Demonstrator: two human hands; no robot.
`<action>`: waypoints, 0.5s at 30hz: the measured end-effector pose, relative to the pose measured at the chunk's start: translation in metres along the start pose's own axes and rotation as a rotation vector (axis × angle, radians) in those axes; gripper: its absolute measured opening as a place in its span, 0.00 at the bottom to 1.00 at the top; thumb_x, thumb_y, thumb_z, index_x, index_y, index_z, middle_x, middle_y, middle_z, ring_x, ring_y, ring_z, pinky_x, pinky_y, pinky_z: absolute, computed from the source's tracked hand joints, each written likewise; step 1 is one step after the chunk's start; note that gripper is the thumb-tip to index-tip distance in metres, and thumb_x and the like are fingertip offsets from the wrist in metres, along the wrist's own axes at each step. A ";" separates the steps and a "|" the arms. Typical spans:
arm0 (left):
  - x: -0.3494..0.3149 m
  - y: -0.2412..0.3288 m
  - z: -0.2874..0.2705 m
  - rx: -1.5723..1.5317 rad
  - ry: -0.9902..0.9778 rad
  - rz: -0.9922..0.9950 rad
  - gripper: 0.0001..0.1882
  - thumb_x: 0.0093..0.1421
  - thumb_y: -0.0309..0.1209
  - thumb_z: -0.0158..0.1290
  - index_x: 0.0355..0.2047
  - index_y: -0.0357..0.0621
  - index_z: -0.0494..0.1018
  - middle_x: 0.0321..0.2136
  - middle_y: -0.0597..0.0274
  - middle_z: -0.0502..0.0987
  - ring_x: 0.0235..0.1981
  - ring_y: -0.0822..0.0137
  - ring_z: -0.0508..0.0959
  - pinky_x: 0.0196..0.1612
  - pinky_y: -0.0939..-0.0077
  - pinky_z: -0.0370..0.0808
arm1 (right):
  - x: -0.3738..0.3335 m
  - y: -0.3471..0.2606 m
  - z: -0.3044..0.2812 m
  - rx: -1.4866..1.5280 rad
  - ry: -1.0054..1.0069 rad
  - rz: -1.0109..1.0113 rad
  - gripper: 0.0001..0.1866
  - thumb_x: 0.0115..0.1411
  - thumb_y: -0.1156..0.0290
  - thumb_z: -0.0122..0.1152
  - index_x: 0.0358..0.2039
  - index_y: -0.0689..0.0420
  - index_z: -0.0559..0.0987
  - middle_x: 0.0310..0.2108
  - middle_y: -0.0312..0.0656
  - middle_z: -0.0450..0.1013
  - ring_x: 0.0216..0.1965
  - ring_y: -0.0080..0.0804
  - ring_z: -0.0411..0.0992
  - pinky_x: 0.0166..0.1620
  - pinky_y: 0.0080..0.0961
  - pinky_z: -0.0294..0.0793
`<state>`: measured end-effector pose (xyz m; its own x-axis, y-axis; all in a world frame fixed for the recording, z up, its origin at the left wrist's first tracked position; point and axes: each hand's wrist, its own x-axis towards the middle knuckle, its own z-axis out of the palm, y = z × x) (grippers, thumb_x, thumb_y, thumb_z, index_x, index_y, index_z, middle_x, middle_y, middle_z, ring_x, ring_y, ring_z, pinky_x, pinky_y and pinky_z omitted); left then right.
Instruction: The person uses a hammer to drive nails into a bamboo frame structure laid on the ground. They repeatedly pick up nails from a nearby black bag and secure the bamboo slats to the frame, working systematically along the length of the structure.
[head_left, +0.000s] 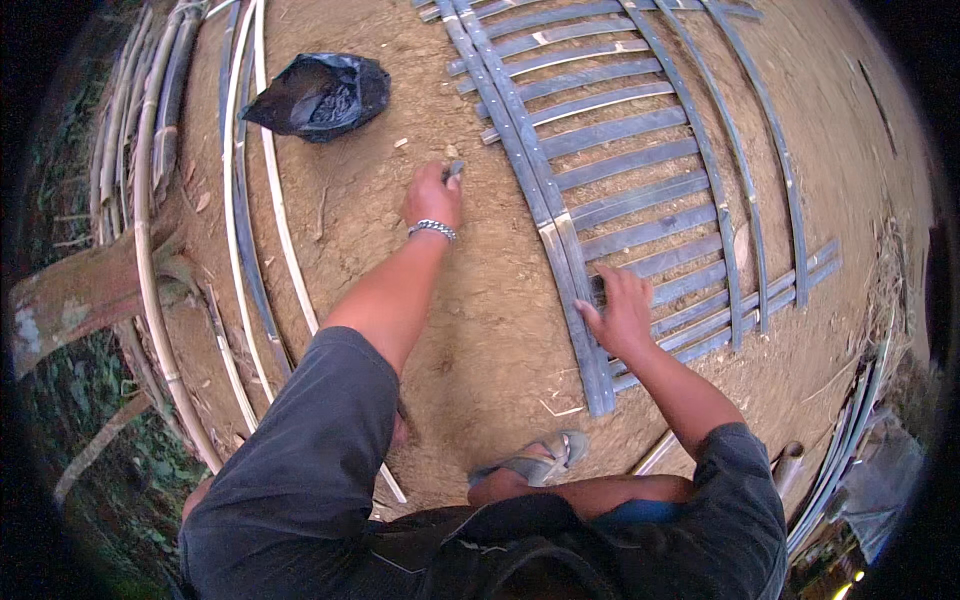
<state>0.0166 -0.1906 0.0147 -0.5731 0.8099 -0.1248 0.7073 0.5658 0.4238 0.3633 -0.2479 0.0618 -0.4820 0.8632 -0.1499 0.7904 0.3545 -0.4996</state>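
Bare dirt ground [470,330], outdoors | bamboo slat panel [640,180] pressed by spread right hand [622,315] | small grey object [453,171] pinched by left hand [432,195]

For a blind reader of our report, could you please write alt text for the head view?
A person crouches on bare dirt over a lattice of grey slats, right hand pressed on its edge, left hand holding a small grey object to the ground. A black bag and loose strips lie to the left.
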 end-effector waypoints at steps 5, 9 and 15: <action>-0.008 0.015 0.011 -0.016 -0.017 0.206 0.09 0.59 0.34 0.62 0.37 0.45 0.81 0.39 0.53 0.82 0.41 0.49 0.81 0.48 0.55 0.77 | 0.024 -0.017 0.030 0.065 0.041 0.224 0.33 0.55 0.57 0.72 0.59 0.55 0.73 0.47 0.51 0.77 0.53 0.47 0.72 0.59 0.45 0.59; -0.030 0.030 0.019 -0.095 -0.103 0.373 0.10 0.56 0.35 0.64 0.36 0.44 0.83 0.35 0.52 0.82 0.41 0.49 0.81 0.46 0.58 0.77 | 0.029 -0.021 0.032 0.196 0.074 0.333 0.32 0.54 0.58 0.73 0.58 0.54 0.75 0.45 0.51 0.78 0.51 0.47 0.74 0.57 0.43 0.60; -0.032 0.045 0.050 -0.134 -0.020 0.430 0.09 0.53 0.34 0.63 0.32 0.45 0.84 0.32 0.55 0.81 0.37 0.50 0.80 0.45 0.54 0.73 | 0.024 -0.025 0.022 0.276 0.144 0.294 0.31 0.53 0.60 0.74 0.57 0.53 0.77 0.47 0.50 0.79 0.51 0.47 0.74 0.57 0.43 0.61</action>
<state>0.0871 -0.1835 -0.0071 -0.2299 0.9706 0.0715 0.8188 0.1531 0.5533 0.3236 -0.2444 0.0517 -0.1778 0.9617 -0.2088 0.7461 -0.0066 -0.6658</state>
